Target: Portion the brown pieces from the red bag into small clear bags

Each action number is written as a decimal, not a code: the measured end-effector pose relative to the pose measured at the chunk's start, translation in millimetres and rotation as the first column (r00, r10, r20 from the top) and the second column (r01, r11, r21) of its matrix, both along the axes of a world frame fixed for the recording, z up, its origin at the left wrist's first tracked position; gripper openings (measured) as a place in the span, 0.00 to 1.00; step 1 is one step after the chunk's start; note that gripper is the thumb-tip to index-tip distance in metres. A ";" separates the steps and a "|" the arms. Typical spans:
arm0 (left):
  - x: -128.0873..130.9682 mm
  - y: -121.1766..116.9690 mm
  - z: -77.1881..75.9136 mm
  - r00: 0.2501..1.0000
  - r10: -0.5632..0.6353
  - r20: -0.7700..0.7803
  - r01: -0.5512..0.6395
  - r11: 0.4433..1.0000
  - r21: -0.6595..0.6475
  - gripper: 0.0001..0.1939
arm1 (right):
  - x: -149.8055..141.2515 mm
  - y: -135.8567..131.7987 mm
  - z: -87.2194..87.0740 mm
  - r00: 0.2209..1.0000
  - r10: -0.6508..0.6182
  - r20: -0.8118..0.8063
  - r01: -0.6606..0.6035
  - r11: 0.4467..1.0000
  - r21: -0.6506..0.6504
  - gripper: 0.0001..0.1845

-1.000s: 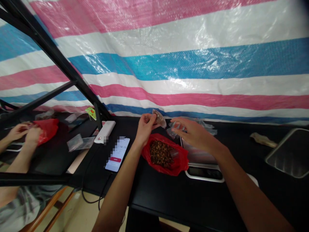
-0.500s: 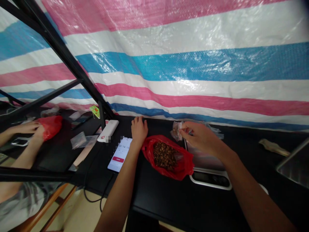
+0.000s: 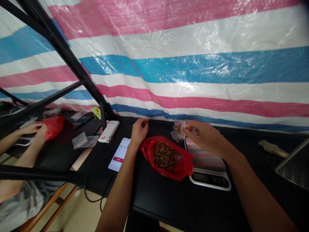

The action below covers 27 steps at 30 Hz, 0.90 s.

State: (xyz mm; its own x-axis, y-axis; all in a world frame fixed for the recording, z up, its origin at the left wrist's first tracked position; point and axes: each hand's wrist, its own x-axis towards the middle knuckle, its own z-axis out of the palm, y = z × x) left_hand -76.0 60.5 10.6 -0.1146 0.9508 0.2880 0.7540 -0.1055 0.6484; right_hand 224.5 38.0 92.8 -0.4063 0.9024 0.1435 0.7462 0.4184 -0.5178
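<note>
My right hand point(image 3: 201, 135) is closed in a pinch on the upper edge of a small clear zip bag point(image 3: 178, 126) with a little brown material inside. That bag is just behind the red plastic bag and beside the scale, with other clear plastic under it. The red plastic bag point(image 3: 184, 167) lies open on the black table, filled with small brown dried pieces point(image 3: 164, 156). My right hand and wrist hang over the far part of a silver digital scale point(image 3: 210, 180). My left hand point(image 3: 140, 131) rests behind the red bag's left end, fingers curled in with nothing visible in them.
Left of my forearm lie a phone point(image 3: 118, 158) showing a timer and a white power bank point(image 3: 109, 131). Past the black metal frame point(image 3: 70, 61), a co-worker's hands point(image 3: 36, 129) are at another red bag point(image 3: 55, 128). A crumpled pale strip point(image 3: 272, 148) lies at the right.
My left hand's fingers have curled in from lying flat. The small zip bag in my right hand has shifted slightly right and stands more upright. The view has moved slightly.
</note>
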 end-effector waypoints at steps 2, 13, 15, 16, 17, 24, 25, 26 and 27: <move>5.1 -8.6 11.5 0.919 -0.232 0.319 0.231 0.972 0.039 0.12 | 2.9 -0.8 3.0 1.000 0.013 -0.018 -0.013 1.000 -0.006 0.15; 34.0 -28.3 27.9 0.725 -0.446 0.526 0.525 0.851 -0.002 0.18 | -3.9 -9.6 6.8 0.994 0.096 -0.048 -0.095 0.995 0.012 0.13; 44.6 -31.3 25.4 0.635 -0.476 0.608 0.599 0.801 0.001 0.18 | -9.4 -11.5 3.5 0.989 0.132 -0.060 -0.133 0.991 -0.012 0.12; 49.8 -32.7 23.7 0.587 -0.491 0.643 0.646 0.764 -0.007 0.18 | -12.0 -12.4 1.6 0.986 0.153 -0.064 -0.154 0.988 -0.026 0.11; 54.6 -33.7 21.8 0.549 -0.498 0.671 0.678 0.735 -0.009 0.18 | -14.4 -13.0 -0.3 0.984 0.168 -0.067 -0.171 0.985 -0.036 0.09; 64.1 -33.8 14.9 0.517 -0.427 0.742 0.589 0.807 0.055 0.19 | -20.7 -12.6 -8.0 0.989 0.150 -0.016 -0.150 0.989 0.001 0.10; 64.1 -34.2 15.4 0.523 -0.419 0.742 0.575 0.816 0.056 0.20 | -21.0 -12.7 -8.1 0.989 0.150 -0.010 -0.150 0.989 0.003 0.11; 64.3 -34.8 15.8 0.531 -0.415 0.739 0.569 0.821 0.053 0.20 | -21.5 -12.8 -8.2 0.988 0.152 -0.004 -0.152 0.988 0.002 0.12; 64.6 -35.5 16.0 0.537 -0.413 0.736 0.566 0.823 0.049 0.20 | -22.0 -12.9 -8.5 0.988 0.154 0.001 -0.154 0.988 0.000 0.12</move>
